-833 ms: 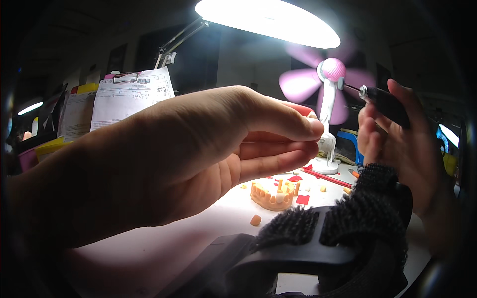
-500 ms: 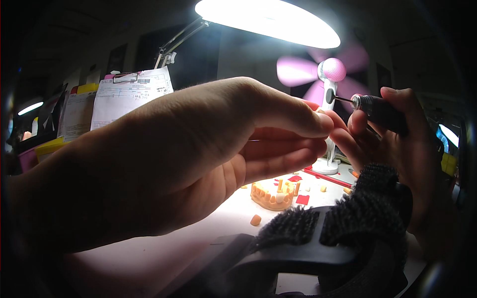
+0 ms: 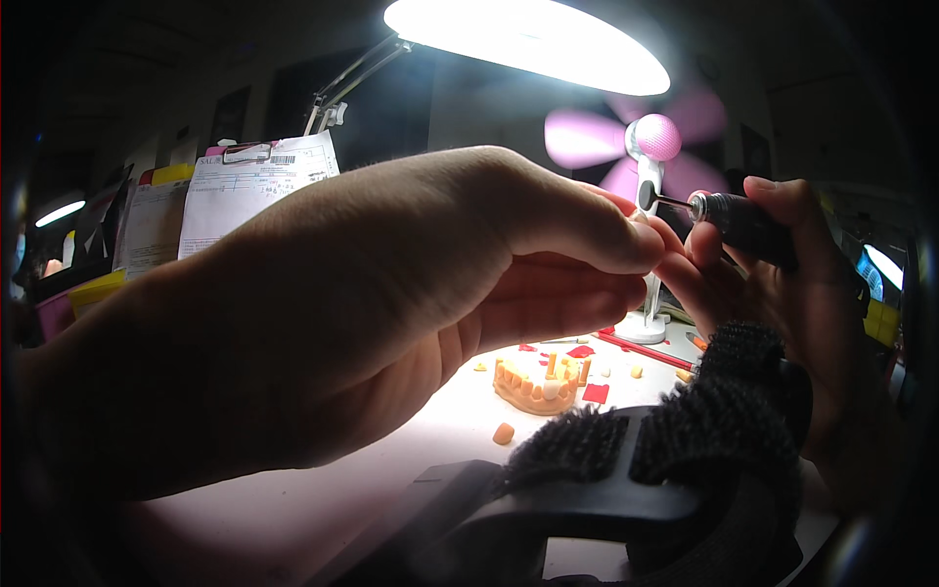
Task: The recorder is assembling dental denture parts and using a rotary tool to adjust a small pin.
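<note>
My left hand point(image 3: 460, 235) reaches across the middle, thumb and fingertips pinched on a small cream-coloured dental crown point(image 3: 641, 216), mostly hidden by the thumb. At the right, my right hand point(image 3: 782, 264) is closed round a dark rotary handpiece point(image 3: 748, 228). A thin metal shank leads from it to a small dark grinding wheel point(image 3: 648, 193), right beside the crown; whether they touch I cannot tell. My right fingers meet the left fingertips. Below the hands, an orange-tan dental model point(image 3: 528, 391) with upright pegs rests on the white table point(image 3: 293, 519).
A loose tan tooth piece point(image 3: 503, 433) and red scraps point(image 3: 596, 393) lie near the model. Behind stand a spinning pink fan point(image 3: 657, 137) and a clipboard with papers point(image 3: 220, 201), under a bright lamp point(image 3: 528, 41). A black fuzzy strap point(image 3: 714, 421) fills the lower right foreground.
My left hand has shifted slightly right and tipped a little, showing more of the crown. The handpiece has moved slightly left and down, its wheel closer to the crown.
</note>
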A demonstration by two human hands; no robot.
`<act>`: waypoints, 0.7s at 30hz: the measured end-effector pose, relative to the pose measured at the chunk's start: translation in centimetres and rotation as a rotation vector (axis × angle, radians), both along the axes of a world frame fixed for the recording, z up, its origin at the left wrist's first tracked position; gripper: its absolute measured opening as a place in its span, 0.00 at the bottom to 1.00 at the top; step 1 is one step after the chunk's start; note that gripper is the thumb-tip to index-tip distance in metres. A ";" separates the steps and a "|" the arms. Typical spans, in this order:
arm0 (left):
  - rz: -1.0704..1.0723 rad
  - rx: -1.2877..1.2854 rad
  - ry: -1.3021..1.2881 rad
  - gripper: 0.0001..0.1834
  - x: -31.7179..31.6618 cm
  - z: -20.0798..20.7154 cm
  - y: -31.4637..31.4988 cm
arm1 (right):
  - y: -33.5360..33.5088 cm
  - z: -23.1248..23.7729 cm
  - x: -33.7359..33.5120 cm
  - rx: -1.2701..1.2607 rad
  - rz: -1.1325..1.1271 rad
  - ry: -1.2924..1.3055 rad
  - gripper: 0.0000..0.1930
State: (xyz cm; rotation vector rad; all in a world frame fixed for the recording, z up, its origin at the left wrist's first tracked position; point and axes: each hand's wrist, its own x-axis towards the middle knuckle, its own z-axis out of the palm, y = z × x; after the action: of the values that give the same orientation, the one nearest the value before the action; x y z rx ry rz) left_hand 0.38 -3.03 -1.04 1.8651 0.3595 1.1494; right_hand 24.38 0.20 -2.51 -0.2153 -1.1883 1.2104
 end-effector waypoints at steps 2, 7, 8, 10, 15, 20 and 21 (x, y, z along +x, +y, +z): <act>0.342 -0.007 0.042 0.26 2.1 0.7 -3.1 | -0.1 -0.1 0.1 -0.001 -0.001 0.005 0.24; 0.352 -0.011 0.045 0.27 2.4 0.7 -3.4 | -0.4 -0.4 0.4 0.005 0.004 0.010 0.24; 0.362 -0.011 0.031 0.27 2.3 0.4 -3.5 | -0.3 -0.3 0.2 0.005 0.013 -0.005 0.24; 0.368 -0.009 0.020 0.28 2.2 0.3 -3.5 | -0.1 -0.2 0.1 0.004 0.019 -0.015 0.24; 0.340 0.005 0.107 0.29 1.9 1.1 -3.4 | -0.2 -0.3 0.2 0.005 0.019 -0.011 0.24; 0.492 -0.059 0.092 0.23 3.2 1.0 -3.6 | -0.2 -0.2 0.2 0.004 0.028 -0.016 0.24; 0.493 -0.059 0.090 0.23 2.8 0.9 -3.3 | -0.2 -0.2 0.2 0.004 0.027 -0.017 0.24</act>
State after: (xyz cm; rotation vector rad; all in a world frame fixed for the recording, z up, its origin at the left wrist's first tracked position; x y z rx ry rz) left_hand 3.21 -6.30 -0.11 1.8303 0.9334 1.3573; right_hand 24.56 -0.02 -2.74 -0.2071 -1.2114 1.2317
